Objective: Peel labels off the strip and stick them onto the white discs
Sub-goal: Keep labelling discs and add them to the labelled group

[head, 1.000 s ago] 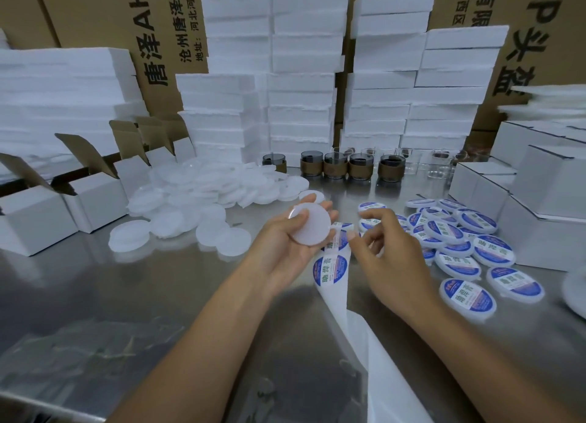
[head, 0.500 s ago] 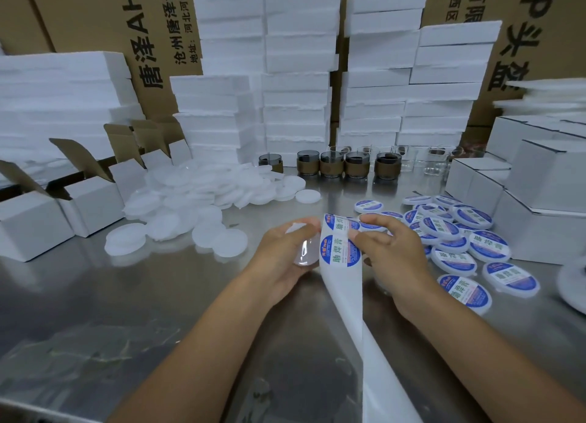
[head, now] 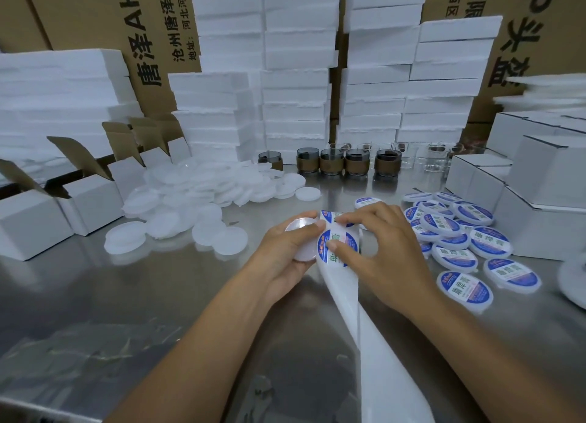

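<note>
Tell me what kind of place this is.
Probably a small packing or labelling workshop: stacks of white foam slabs, printed cardboard cartons, a heap of blank discs on a steel table, and labelled discs piled to the right.

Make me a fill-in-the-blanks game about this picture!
1. The plain disc is held in the ____ hand.
2. The right hand holds the label strip, whose labels have ____ rims.
3. The labelled discs lie on the ____ side of the table.
Missing words: left, blue, right.
</note>
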`<state>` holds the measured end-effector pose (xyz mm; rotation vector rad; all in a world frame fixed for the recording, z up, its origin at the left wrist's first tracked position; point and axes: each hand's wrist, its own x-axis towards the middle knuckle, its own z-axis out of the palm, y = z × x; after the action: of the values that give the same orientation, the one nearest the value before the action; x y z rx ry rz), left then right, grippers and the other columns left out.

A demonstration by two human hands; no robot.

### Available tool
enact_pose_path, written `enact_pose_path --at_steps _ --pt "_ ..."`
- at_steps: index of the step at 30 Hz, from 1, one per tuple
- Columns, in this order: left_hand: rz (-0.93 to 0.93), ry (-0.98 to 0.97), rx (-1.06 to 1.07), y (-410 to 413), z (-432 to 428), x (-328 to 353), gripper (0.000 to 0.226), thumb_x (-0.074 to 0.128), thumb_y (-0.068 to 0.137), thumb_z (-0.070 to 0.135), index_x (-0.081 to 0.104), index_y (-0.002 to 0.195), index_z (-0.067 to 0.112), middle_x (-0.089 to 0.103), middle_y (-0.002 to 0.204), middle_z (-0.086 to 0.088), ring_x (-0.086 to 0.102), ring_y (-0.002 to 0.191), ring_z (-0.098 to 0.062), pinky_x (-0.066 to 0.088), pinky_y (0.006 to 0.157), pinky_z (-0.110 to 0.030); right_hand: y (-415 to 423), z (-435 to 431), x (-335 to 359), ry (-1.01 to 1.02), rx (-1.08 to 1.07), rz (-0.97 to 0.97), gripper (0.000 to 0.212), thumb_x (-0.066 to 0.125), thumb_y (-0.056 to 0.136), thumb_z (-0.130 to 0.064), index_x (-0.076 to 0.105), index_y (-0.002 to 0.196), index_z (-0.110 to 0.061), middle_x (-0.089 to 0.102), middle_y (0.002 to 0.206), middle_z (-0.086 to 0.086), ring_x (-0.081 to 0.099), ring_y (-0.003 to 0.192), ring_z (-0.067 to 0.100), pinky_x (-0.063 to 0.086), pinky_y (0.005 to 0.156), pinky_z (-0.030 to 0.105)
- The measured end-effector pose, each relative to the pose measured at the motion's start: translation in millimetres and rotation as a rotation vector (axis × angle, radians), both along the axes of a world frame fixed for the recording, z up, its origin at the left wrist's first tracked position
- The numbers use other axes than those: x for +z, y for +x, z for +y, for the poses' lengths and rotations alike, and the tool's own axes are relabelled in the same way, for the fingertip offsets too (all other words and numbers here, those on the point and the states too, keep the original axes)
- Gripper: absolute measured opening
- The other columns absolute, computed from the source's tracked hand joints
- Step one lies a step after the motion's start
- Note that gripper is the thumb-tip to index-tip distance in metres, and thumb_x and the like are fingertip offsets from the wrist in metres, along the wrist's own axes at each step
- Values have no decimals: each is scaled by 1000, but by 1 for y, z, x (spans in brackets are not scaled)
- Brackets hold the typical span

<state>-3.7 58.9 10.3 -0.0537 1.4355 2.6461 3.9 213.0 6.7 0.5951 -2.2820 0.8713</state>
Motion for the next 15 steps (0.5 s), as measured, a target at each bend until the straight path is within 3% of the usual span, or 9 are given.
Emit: enact_pose_path --at_steps 3,5,15 --pt "-8 30 -29 1 0 0 16 62 84 0 62 99 6 70 98 -18 69 80 -26 59 67 -30 -1 0 -1 5 11 5 30 73 77 -33 68 104 -22 59 97 -9 39 95 1 29 84 20" --pt "-13 47 -25 1 0 0 16 62 84 0 62 99 6 71 92 -14 69 77 -23 59 65 -28 0 0 -1 6 17 6 26 72 78 -31 69 102 -22 63 97 -10 42 94 3 28 84 19" --pt "34 -43 71 1 3 0 19 67 79 -2 62 92 11 70 84 -9 68 69 -19 58 63 -25 0 -2 0 -57 -5 -74 21 74 76 -26 70 97 -24 65 92 -14 49 94 6 33 85 22"
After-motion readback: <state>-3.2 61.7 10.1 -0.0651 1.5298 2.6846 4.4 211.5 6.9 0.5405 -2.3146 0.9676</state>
